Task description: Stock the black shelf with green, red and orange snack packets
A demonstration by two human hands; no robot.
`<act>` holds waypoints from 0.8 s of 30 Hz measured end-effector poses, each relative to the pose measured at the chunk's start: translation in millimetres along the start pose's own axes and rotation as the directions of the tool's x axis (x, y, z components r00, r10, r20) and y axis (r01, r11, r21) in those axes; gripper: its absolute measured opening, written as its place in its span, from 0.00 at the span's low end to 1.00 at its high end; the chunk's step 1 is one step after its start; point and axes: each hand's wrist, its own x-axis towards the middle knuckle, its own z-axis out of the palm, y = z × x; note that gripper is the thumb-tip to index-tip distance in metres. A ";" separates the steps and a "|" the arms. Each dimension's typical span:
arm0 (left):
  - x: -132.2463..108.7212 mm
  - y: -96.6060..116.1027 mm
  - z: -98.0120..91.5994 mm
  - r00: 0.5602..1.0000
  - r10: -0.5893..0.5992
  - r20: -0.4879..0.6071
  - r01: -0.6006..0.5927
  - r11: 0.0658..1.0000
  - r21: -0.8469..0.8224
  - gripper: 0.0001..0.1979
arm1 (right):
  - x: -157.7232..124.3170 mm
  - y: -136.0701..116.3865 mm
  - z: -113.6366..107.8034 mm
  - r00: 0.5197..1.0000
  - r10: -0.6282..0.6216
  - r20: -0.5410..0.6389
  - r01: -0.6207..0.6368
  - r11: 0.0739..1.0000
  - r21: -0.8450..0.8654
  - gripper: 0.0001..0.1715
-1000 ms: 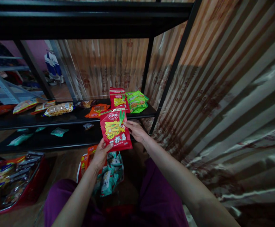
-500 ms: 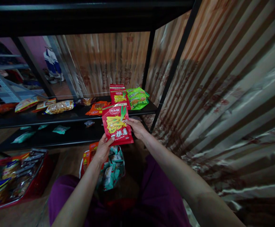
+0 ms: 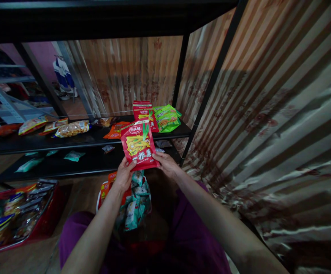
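A red snack bag (image 3: 138, 144) with yellow sticks and a green onion printed on it is held up in front of the black shelf. My left hand (image 3: 124, 174) grips its lower left corner, thumb on the front. At the lower right edge, my right hand (image 3: 167, 164) pinches the bag; the fingers behind it are hidden. Just beyond stand similar red bags (image 3: 143, 110) on the shelf, beside green snack bags (image 3: 167, 118). An orange packet (image 3: 115, 130) lies to their left, partly covered by the held bag.
Below my hands is a basket with teal packets (image 3: 133, 213) and orange packets (image 3: 105, 189). A red basket (image 3: 41, 220) of assorted snacks stands at the left. The shelf's upright post (image 3: 211, 82) and a curtain (image 3: 270, 121) bound the right side. More snacks (image 3: 72, 129) line the shelf.
My right hand has slid down from the bag's right side to its lower right corner. The bag has shifted slightly up and left and tilts a little more.
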 end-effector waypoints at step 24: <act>7.7 -28.2 -32.6 0.955 0.006 -0.296 0.001 1.000 0.023 0.20 | 12.9 32.6 0.9 0.994 -0.107 0.010 0.107 0.993 -0.050 0.27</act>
